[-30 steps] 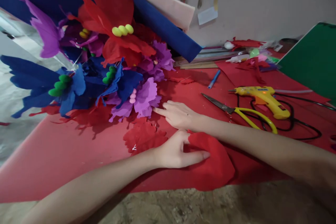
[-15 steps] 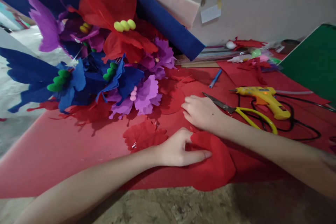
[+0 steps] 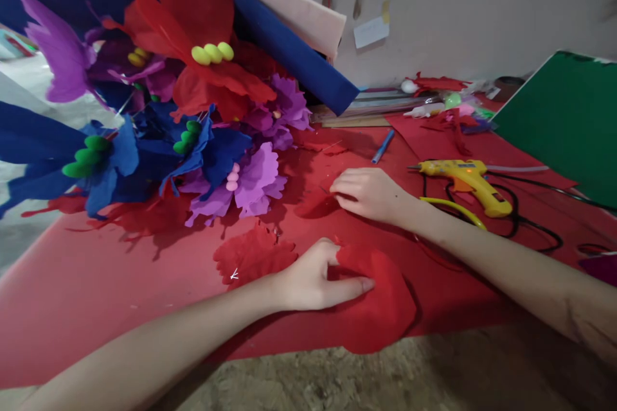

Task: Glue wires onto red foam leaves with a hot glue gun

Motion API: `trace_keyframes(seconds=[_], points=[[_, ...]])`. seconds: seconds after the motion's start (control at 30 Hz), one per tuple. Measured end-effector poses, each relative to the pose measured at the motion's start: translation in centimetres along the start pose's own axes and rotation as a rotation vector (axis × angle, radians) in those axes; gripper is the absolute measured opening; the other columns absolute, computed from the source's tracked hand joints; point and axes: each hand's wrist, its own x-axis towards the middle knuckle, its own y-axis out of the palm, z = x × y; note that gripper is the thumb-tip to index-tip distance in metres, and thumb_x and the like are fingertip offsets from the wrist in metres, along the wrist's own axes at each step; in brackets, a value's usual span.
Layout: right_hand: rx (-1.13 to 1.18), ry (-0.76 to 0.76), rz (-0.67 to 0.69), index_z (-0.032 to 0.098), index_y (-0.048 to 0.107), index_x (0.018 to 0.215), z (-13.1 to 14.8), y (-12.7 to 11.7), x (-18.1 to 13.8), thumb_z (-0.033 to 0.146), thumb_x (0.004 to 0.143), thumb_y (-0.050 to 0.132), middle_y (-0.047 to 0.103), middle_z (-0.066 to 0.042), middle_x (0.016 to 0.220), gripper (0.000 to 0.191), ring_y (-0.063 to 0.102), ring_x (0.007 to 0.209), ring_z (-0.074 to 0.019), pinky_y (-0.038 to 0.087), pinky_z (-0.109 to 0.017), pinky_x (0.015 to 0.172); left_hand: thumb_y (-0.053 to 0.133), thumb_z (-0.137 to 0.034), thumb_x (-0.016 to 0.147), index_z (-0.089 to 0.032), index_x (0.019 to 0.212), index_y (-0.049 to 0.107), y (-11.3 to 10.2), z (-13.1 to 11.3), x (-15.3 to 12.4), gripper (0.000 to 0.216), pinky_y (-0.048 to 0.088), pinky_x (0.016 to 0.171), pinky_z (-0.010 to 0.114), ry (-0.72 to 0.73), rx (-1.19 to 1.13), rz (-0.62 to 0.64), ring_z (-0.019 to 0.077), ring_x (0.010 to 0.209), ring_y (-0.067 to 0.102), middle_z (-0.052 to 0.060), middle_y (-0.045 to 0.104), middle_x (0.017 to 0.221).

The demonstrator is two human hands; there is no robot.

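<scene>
The left hand (image 3: 306, 279) pinched a rounded red piece (image 3: 390, 314) by the front edge of the desk (image 3: 96, 295); another red piece (image 3: 314, 201) lay left of the right hand (image 3: 369, 194), the nearer one — closed or not, I couldn't tell.

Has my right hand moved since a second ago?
Yes. Judged against the yellow glue gun on the table, your right hand has shifted rightward, closer to it and away from the purple petals.
</scene>
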Motion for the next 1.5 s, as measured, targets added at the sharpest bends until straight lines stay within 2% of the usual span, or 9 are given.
trace_keyframes(seconds=[0.13,0.37,0.73,1.03,1.13,1.23,1.3,1.37,1.5], points=[[0.328,0.28,-0.142,0.014,0.055,0.088,0.1,-0.8,-0.1,0.027,0.077,0.04,0.063,-0.007,0.086,0.023,0.057,0.079,-0.0147,0.043,-0.029,0.073,0.05,-0.017,0.075,-0.013,0.066,0.055,0.0,-0.2,0.1,0.011,0.046,0.064,0.022,-0.026,-0.046,0.004,0.0117,0.062,0.054,0.002,0.059,0.063],[0.827,0.645,-0.052,0.015,0.053,0.087,0.5,-0.8,-0.2,0.02,0.072,0.039,0.063,-0.004,0.078,0.021,0.057,0.062,-0.0092,0.045,-0.02,0.053,0.05,-0.016,0.074,-0.012,0.067,0.054,0.1,-0.2,0.1,0.009,0.044,0.059,0.018,-0.068,-0.089,0.005,0.0091,0.058,0.05,0.0,0.056,0.063],[0.898,0.818,-0.012,0.012,0.059,0.073,0.8,-1.9,0.1,0.001,0.065,0.041,0.059,0.0,0.061,0.022,0.052,0.051,-0.0067,0.036,-0.015,0.042,0.05,-0.017,0.075,-0.012,0.069,0.056,0.1,-0.2,0.1,0.01,0.045,0.062,0.019,-0.049,-0.042,0.007,0.0113,0.063,0.055,0.003,0.061,0.068],[0.834,0.741,-0.082,0.012,0.062,0.088,0.8,-1.6,-0.1,0.007,0.068,0.042,0.065,-0.004,0.073,0.029,0.056,0.054,-0.0089,0.044,-0.019,0.049,0.05,-0.016,0.075,-0.012,0.069,0.056,0.1,-0.2,0.0,0.01,0.046,0.064,0.02,-0.056,-0.054,-0.002,0.0115,0.065,0.056,0.003,0.062,0.069],[0.747,0.648,-0.182,0.013,0.061,0.096,0.7,-1.9,0.4,0.01,0.072,0.04,0.066,-0.005,0.087,0.031,0.06,0.07,-0.012,0.048,-0.026,0.066,0.051,-0.017,0.075,-0.011,0.07,0.058,0.1,-0.2,0.0,0.01,0.047,0.065,0.021,-0.063,-0.052,-0.006,0.0123,0.066,0.058,0.004,0.064,0.071],[0.569,0.522,-0.291,0.014,0.058,0.105,0.9,-1.5,1.0,0.012,0.076,0.039,0.062,-0.006,0.106,0.035,0.056,0.097,-0.0157,0.041,-0.034,0.09,0.051,-0.018,0.075,-0.011,0.071,0.059,0.1,-0.1,0.0,0.011,0.048,0.065,0.022,-0.072,-0.05,-0.002,0.0131,0.067,0.059,0.004,0.065,0.072],[0.28,0.353,-0.234,0.014,0.055,0.113,1.2,-0.7,1.3,0.01,0.078,0.035,0.056,-0.007,0.118,0.04,0.049,0.111,-0.0169,0.033,-0.036,0.1,0.051,-0.018,0.075,-0.012,0.071,0.06,0.1,-0.1,0.0,0.011,0.048,0.065,0.023,-0.076,-0.048,-0.002,0.0136,0.067,0.059,0.005,0.065,0.072],[0.02,0.185,-0.081,0.013,0.053,0.116,1.7,0.6,1.4,0.012,0.079,0.034,0.05,-0.009,0.125,0.041,0.044,0.117,-0.0183,0.03,-0.038,0.102,0.051,-0.018,0.075,-0.012,0.07,0.059,0.1,-0.1,-0.1,0.011,0.048,0.064,0.023,-0.08,-0.053,-0.003,0.0137,0.066,0.058,0.005,0.065,0.072],[-0.071,0.131,0.073,0.008,0.052,0.118,2.9,3.1,1.8,0.03,0.082,0.042,0.043,-0.016,0.13,0.044,0.038,0.122,-0.0266,0.029,-0.046,0.102,0.051,-0.018,0.075,-0.012,0.069,0.058,0.1,0.0,-0.1,0.011,0.046,0.059,0.022,-0.102,-0.062,-0.008,0.0134,0.064,0.057,0.005,0.064,0.07]])
